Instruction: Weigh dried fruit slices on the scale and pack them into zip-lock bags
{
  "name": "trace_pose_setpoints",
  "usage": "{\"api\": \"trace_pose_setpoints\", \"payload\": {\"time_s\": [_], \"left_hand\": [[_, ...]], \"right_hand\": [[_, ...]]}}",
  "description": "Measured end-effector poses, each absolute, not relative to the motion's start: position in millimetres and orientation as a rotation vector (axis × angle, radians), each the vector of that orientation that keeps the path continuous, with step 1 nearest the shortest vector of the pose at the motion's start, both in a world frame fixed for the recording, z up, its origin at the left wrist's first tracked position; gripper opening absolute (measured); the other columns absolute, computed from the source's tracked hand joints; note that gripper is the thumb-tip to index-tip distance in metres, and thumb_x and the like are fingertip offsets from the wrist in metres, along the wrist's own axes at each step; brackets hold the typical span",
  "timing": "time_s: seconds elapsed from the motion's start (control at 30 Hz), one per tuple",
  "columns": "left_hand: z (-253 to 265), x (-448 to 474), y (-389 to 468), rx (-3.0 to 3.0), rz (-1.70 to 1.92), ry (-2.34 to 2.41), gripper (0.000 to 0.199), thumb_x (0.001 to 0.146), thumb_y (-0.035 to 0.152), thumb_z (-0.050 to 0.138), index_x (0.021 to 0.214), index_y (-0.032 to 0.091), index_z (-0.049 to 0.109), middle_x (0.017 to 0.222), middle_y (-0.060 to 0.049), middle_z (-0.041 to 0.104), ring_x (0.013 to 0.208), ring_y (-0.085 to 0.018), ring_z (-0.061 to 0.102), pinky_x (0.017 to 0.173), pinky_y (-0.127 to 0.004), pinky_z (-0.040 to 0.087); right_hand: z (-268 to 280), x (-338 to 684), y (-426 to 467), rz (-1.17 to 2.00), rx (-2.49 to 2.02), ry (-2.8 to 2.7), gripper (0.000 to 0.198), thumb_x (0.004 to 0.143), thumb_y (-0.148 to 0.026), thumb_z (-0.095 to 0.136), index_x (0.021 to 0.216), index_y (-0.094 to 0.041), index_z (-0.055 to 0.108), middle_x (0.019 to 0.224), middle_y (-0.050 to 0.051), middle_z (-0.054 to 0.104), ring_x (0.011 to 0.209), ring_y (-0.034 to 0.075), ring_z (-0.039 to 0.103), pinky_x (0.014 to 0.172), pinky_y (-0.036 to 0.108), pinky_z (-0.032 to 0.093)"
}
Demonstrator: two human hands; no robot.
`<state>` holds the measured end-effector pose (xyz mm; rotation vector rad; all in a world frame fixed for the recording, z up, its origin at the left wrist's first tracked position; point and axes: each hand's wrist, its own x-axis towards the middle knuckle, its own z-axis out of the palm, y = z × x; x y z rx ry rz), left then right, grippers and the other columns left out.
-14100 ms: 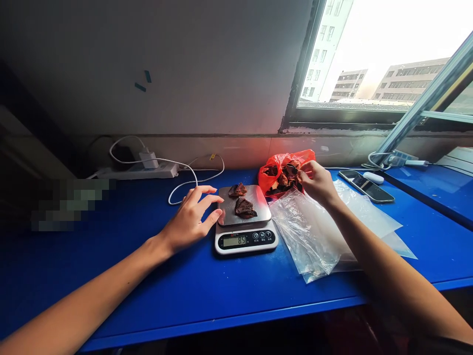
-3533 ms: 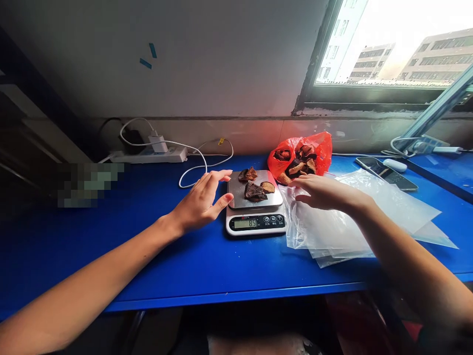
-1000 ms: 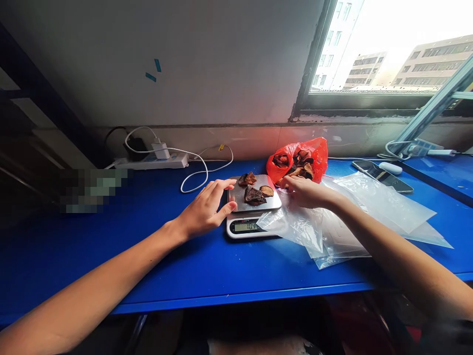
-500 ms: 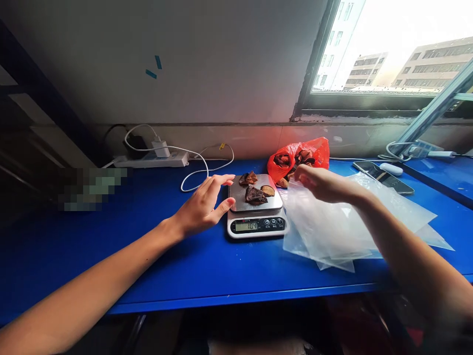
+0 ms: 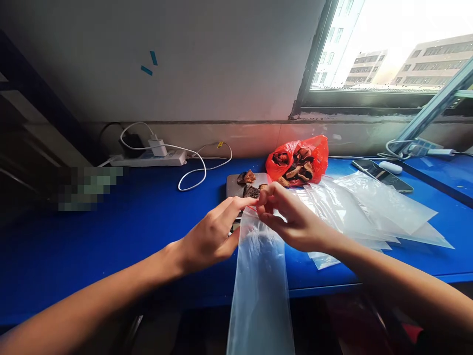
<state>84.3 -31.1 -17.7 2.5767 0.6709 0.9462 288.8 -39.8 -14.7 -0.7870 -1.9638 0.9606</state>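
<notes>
A clear plastic zip bag (image 5: 262, 291) with a red line at its top hangs between my hands, over the table's front edge. My left hand (image 5: 218, 227) grips the bag's upper left edge with closed fingers. At the upper right corner, my right hand (image 5: 291, 217) pinches the bag's mouth. Behind them the digital scale (image 5: 232, 183) is mostly covered, its display hidden. Dark brown dried pieces (image 5: 247, 176) lie on its metal plate. An open red plastic bag (image 5: 320, 150) holding more such pieces stands just behind the scale.
More clear bags (image 5: 391, 207) lie spread on the blue table (image 5: 148, 212) at right. Beyond them are a phone (image 5: 380, 175) and a white case (image 5: 390, 168). A power strip (image 5: 148, 159) with a white cable runs along the wall at left.
My right hand has come from the pile of clear bags to the middle, bringing one bag. My left hand has moved slightly right and closed on it. The scale's display is now covered.
</notes>
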Motion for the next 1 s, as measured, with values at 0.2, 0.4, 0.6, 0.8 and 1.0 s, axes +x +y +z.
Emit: {"api": "trace_pose_setpoints", "payload": {"time_s": [0.2,0.4,0.6,0.8,1.0], "left_hand": [[-19,89,-26,2.394,0.953,0.844,0.011,0.093,0.021,0.051,0.102,0.018,0.058,0.093,-0.004,0.069,0.083,-0.016,0.066,0.075,-0.028,0.053],[-14,88,-24,2.318,0.839,0.815,0.009,0.090,0.018,0.050,0.087,0.016,0.058,0.079,-0.001,0.065,0.070,-0.013,0.061,0.063,-0.023,0.047],[-2,71,-12,2.704,0.649,0.531,0.015,0.092,0.013,0.044,0.092,0.014,0.059,0.086,-0.007,0.064,0.079,-0.016,0.059,0.072,-0.027,0.046],[7,64,-10,2.505,0.408,0.576,0.015,0.093,0.017,0.046,0.097,0.015,0.061,0.098,-0.007,0.061,0.089,-0.016,0.058,0.079,-0.026,0.048],[15,68,-18,2.243,0.368,0.596,0.021,0.090,0.035,0.054,0.087,0.017,0.065,0.106,-0.006,0.052,0.098,-0.018,0.053,0.087,-0.029,0.048]], "right_hand": [[-35,280,-35,0.986,-0.843,-1.826,0.013,0.092,-0.025,0.050,0.092,-0.022,0.037,0.084,-0.002,0.045,0.071,0.009,0.043,0.064,0.024,0.039],[-33,278,-40,1.063,-0.789,-1.822,0.014,0.093,-0.023,0.049,0.090,-0.021,0.035,0.086,-0.001,0.044,0.075,0.009,0.043,0.069,0.024,0.040],[-14,289,-46,1.140,-0.679,-1.942,0.014,0.091,-0.011,0.046,0.090,-0.022,0.036,0.087,-0.001,0.044,0.078,0.009,0.043,0.069,0.023,0.040],[-15,295,-41,0.968,-0.692,-2.206,0.015,0.088,-0.008,0.046,0.094,-0.021,0.041,0.090,0.001,0.048,0.079,0.011,0.046,0.069,0.025,0.041],[-23,292,-42,0.606,-0.818,-2.365,0.017,0.083,-0.006,0.048,0.094,-0.018,0.047,0.086,0.002,0.054,0.073,0.011,0.047,0.068,0.027,0.040]]}}
